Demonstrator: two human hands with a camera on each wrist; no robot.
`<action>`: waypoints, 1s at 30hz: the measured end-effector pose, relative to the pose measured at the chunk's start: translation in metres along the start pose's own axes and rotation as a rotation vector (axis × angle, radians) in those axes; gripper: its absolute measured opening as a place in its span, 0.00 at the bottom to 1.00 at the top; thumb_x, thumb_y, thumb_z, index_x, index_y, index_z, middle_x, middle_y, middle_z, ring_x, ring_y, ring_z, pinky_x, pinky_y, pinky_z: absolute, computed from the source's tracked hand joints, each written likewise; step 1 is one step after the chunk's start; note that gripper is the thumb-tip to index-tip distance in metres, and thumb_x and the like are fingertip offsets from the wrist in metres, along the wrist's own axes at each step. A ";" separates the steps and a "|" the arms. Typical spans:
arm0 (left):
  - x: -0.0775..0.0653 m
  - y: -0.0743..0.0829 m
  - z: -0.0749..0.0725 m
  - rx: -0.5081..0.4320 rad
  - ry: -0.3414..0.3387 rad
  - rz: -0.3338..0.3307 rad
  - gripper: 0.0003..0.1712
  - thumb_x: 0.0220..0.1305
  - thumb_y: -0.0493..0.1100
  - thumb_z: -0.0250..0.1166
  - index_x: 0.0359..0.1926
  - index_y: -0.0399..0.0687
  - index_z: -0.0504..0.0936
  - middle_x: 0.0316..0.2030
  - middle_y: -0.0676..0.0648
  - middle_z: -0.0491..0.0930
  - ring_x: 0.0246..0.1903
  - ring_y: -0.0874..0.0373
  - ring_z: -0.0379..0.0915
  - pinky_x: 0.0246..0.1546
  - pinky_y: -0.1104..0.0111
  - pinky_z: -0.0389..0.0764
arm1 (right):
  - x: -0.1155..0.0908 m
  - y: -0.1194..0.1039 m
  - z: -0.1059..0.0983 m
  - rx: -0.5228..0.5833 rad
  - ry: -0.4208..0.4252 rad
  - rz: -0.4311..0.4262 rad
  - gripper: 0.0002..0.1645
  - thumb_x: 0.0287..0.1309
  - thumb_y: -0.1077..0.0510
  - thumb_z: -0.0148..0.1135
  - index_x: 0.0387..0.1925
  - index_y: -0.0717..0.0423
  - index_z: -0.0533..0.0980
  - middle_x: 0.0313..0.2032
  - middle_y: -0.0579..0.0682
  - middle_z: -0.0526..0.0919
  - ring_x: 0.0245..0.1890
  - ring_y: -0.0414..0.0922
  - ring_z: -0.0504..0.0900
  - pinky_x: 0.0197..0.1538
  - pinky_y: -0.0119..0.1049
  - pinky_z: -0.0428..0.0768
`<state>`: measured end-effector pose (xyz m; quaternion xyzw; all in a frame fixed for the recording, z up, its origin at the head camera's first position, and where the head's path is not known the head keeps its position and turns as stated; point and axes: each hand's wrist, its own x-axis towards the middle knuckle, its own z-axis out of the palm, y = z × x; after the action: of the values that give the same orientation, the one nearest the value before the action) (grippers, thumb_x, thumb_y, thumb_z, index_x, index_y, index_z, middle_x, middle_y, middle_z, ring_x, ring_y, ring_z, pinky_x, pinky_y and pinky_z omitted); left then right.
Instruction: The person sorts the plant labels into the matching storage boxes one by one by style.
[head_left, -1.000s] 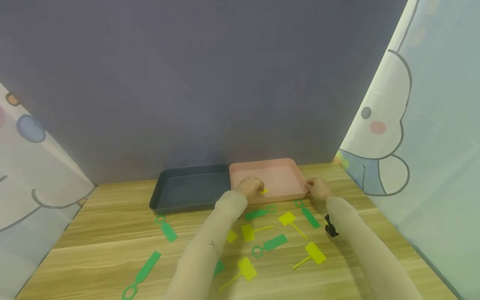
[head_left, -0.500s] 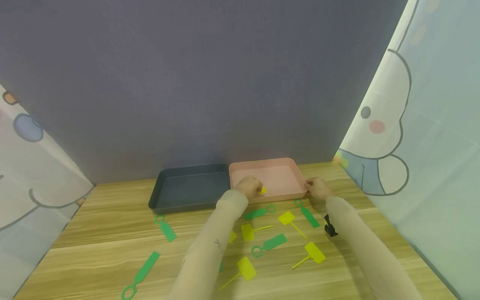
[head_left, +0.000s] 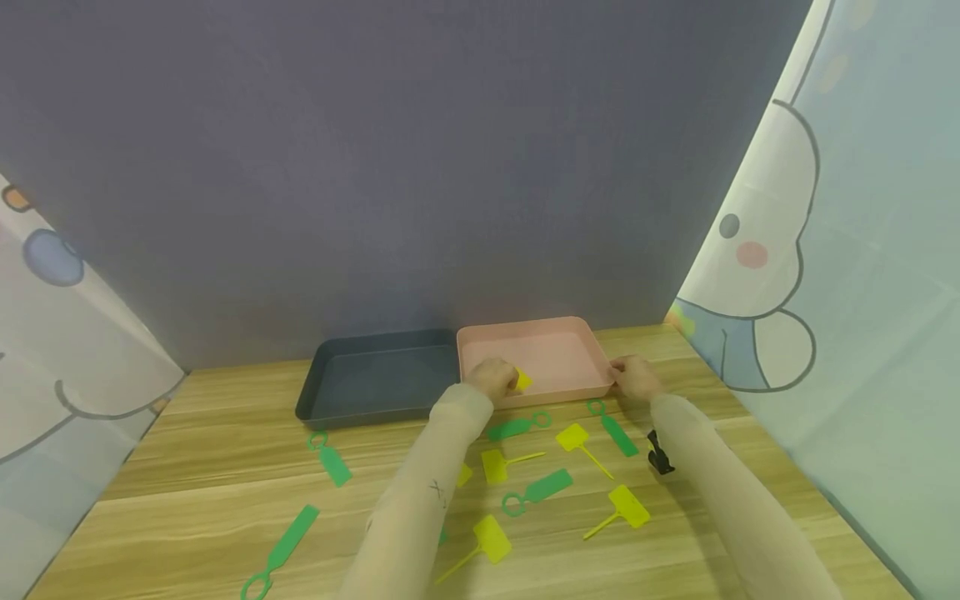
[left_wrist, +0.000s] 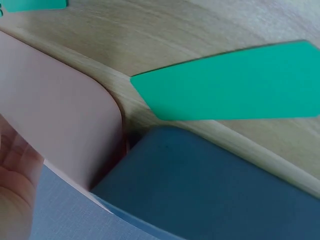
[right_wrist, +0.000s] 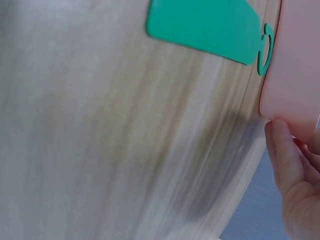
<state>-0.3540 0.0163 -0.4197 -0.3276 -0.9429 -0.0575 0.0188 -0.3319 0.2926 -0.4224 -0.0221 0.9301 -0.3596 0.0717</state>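
Best lower yellow tag [head_left: 523,380], pinched in left hand [head_left: 492,378], flat inside pink tray [head_left: 562,354], pinched at corner by right hand [head_left: 637,379].

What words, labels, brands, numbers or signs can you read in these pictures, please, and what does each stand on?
None can be read with certainty.
Left sleeve: a small, dark, X-like mark, too small to read.
Green tags, yellow tags, pink tray and dark tray: no lettering visible.
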 end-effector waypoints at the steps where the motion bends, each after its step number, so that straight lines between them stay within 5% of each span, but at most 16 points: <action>1: 0.000 0.000 0.000 -0.001 -0.009 -0.009 0.11 0.51 0.51 0.65 0.28 0.48 0.84 0.31 0.52 0.83 0.32 0.60 0.77 0.37 0.75 0.79 | 0.000 0.000 0.000 -0.002 -0.001 -0.003 0.20 0.66 0.65 0.41 0.52 0.79 0.66 0.47 0.72 0.75 0.40 0.54 0.82 0.41 0.36 0.82; 30: 0.004 -0.012 0.004 -0.061 -0.037 -0.098 0.08 0.51 0.41 0.68 0.35 0.47 0.84 0.35 0.49 0.83 0.36 0.55 0.78 0.40 0.70 0.80 | -0.001 0.000 0.001 -0.015 0.013 -0.021 0.19 0.65 0.65 0.42 0.51 0.79 0.66 0.46 0.72 0.75 0.38 0.53 0.82 0.40 0.37 0.82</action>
<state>-0.3646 0.0094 -0.4243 -0.2826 -0.9558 -0.0809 -0.0114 -0.3311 0.2921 -0.4232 -0.0299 0.9330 -0.3533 0.0618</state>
